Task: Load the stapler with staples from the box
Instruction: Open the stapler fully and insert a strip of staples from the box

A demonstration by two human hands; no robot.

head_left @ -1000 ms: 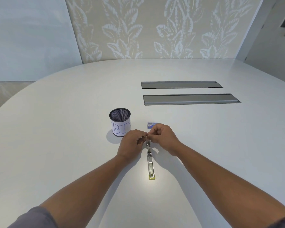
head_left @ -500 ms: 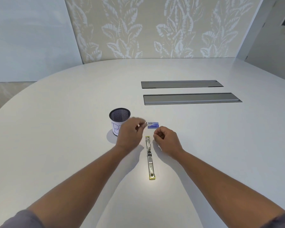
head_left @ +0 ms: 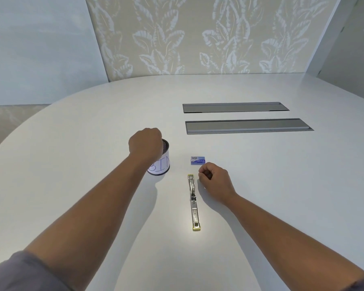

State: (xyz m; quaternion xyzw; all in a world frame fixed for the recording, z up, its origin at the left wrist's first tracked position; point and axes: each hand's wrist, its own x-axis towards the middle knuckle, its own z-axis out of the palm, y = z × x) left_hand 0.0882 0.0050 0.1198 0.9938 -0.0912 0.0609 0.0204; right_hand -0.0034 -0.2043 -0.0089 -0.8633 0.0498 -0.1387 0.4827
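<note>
A metal stapler (head_left: 193, 201) with yellow ends lies flipped open flat on the white table, lengthwise toward me. A small blue staple box (head_left: 197, 160) rests just beyond its far end. My right hand (head_left: 215, 180) sits on the table right of the stapler's far end, fingers loosely curled, nothing visible in it. My left hand (head_left: 146, 144) hovers over the mouth of a mesh cup labelled "BIN" (head_left: 162, 164), fingers bunched downward; whether it holds anything is hidden.
Two grey recessed cable hatches (head_left: 248, 126) lie in the table (head_left: 72, 143) beyond the box. The table's curved edge runs along the left and far side, with a patterned wall behind.
Both hands left the stapler's far end. My left hand moved left and away to above the BIN cup. My right hand drew back slightly to the right of the stapler.
</note>
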